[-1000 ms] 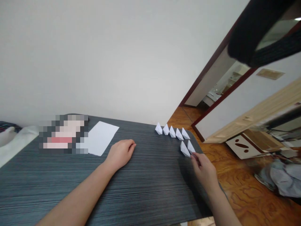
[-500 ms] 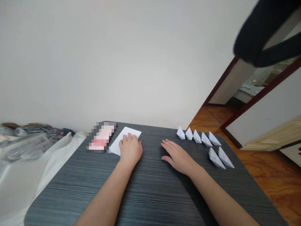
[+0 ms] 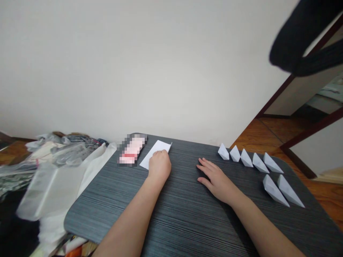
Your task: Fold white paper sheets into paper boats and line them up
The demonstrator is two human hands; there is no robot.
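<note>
My left hand (image 3: pixel 160 165) rests on the near end of a flat white paper sheet (image 3: pixel 156 154) at the back of the dark striped table (image 3: pixel 187 221); its fingers curl down onto the paper. Flat on the table's middle lies my right hand (image 3: pixel 216 176), fingers stretched out and holding nothing. Several folded white paper boats stand to the right: a row of boats (image 3: pixel 245 157) at the back and two boats (image 3: pixel 282 185) nearer the right edge.
A blurred-out pink and white object (image 3: pixel 132 149) lies next to the sheet. White cloth and clear plastic bags (image 3: pixel 53 167) pile up left of the table. A wooden floor (image 3: pixel 270 134) and doorway lie to the right. A dark object (image 3: pixel 302 39) hangs at upper right.
My right hand left the two near boats and came to lie flat at the table's middle. My left hand moved back onto the white sheet. The view swung left.
</note>
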